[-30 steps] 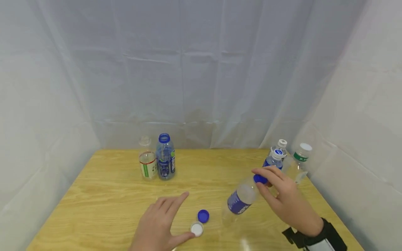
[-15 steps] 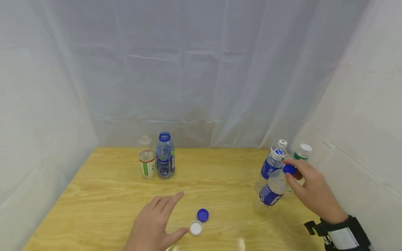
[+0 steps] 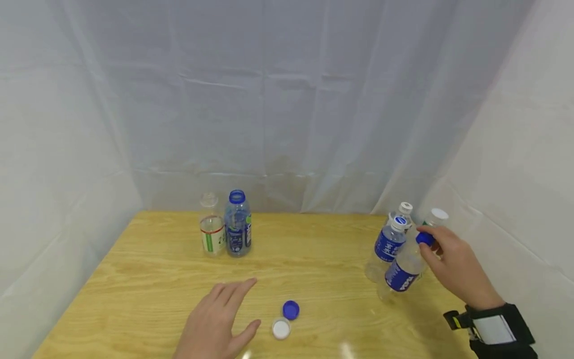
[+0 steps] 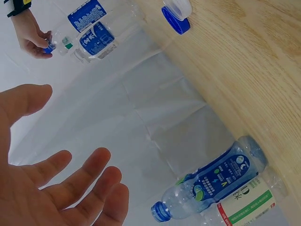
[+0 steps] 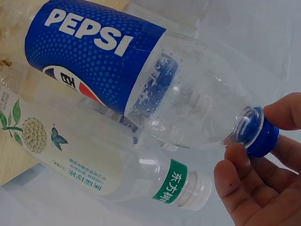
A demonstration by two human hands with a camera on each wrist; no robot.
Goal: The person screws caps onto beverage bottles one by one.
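My right hand (image 3: 455, 264) pinches the blue cap (image 5: 264, 139) of a clear Pepsi bottle (image 3: 401, 274) between thumb and fingers. The bottle stands at the table's right side, close beside a blue-labelled water bottle (image 3: 389, 245) and a bottle with a green neck band and white cap (image 5: 171, 181). Over the front of the table, my left hand (image 3: 215, 319) is held with its fingers spread and nothing in them. To its right lie a loose blue cap (image 3: 290, 310) and a loose white cap (image 3: 281, 329), side by side.
An uncapped blue bottle (image 3: 238, 227) and a clear bottle with a white-and-green label (image 3: 213, 237) stand at the back left of the wooden table (image 3: 148, 279). Another white-capped bottle (image 3: 405, 208) is behind the right group. White sheeting (image 3: 287, 99) hangs around the table.
My right hand has carried the Pepsi bottle rightward by its cap, up to the other bottles at the right. My left hand has drawn slightly left, away from the loose caps.
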